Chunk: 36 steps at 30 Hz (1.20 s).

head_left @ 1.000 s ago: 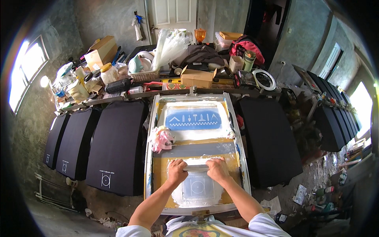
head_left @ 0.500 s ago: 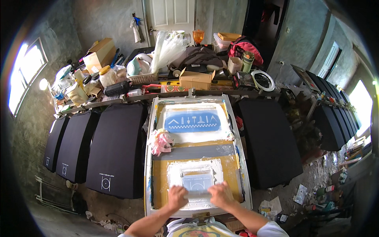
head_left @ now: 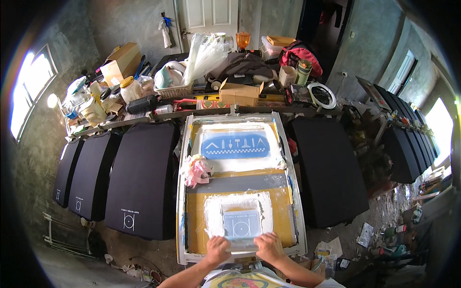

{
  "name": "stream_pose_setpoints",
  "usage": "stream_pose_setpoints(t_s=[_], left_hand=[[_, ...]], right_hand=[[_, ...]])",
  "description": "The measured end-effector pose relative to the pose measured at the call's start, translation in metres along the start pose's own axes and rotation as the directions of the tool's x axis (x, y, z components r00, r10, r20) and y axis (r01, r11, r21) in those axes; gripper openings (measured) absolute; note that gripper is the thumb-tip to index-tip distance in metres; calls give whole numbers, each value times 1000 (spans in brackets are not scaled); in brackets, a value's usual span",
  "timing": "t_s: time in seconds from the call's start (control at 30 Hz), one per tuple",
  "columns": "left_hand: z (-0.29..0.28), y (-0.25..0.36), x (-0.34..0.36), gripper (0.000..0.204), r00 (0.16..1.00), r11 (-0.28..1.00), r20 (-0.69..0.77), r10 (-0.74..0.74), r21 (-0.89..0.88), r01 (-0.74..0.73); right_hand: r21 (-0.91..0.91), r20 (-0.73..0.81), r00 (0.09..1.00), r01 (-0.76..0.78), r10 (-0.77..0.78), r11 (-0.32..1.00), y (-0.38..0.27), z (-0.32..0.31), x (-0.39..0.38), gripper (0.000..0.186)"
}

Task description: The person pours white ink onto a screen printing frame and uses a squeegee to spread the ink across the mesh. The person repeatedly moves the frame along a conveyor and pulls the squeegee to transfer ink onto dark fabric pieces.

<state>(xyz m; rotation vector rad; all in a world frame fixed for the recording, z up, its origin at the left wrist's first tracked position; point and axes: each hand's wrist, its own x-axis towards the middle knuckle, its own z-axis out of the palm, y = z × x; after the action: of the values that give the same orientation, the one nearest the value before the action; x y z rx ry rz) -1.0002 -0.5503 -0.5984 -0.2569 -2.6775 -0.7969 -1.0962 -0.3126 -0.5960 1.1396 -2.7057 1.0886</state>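
Observation:
Side by side at the near end of a screen-printing frame (head_left: 181, 221), my left hand (head_left: 218, 249) and my right hand (head_left: 269, 246) are closed on the two ends of a squeegee (head_left: 242, 245). Its wide pale blade lies across the mesh, just below a small blue-grey stencil (head_left: 249, 221) with a circle design. White ink (head_left: 265, 206) borders that stencil. Farther up the same frame is a larger blue stencil (head_left: 234, 153) with tool shapes and a checkered strip. A crumpled pink and white rag (head_left: 197, 172) rests by the frame's left side.
Black fabric pieces on boards flank the frame, one (head_left: 144, 177) at left with a white print and one (head_left: 329, 173) at right. Behind runs a cluttered bench with a cardboard box (head_left: 240, 92), a basket (head_left: 174, 92) and jars. Litter (head_left: 329, 249) lies on the floor at right.
Both hands have drawn the squeegee a short way toward me, so more of the small stencil now shows beyond the blade.

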Motion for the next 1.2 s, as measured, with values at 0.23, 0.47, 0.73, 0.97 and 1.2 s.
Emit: stream_pose_setpoints(t_s=[0.23,0.47,0.73,0.97,1.2], left_hand=[[-14,10,20,35,1000,1000,-14,-3,10,4],[-4,-48,100,32,995,994,-96,22,110,-12],[-23,-27,88,29,997,992,-71,24,125,-15],[-25,28,-18,51,982,997,179,63,-64,-52],[-61,21,-62,49,986,981,77,-148,136,137]], right_hand=[[-10,105,994,20,-19,1000,-5,-26,15,11],[-101,-108,990,81,-92,992,30,-9,105,15],[-59,-61,991,115,-118,992,18,-33,84,17],[-52,166,986,40,-31,998,-23,-36,-19,23],[97,156,987,20,-35,995,-25,-52,-55,44]])
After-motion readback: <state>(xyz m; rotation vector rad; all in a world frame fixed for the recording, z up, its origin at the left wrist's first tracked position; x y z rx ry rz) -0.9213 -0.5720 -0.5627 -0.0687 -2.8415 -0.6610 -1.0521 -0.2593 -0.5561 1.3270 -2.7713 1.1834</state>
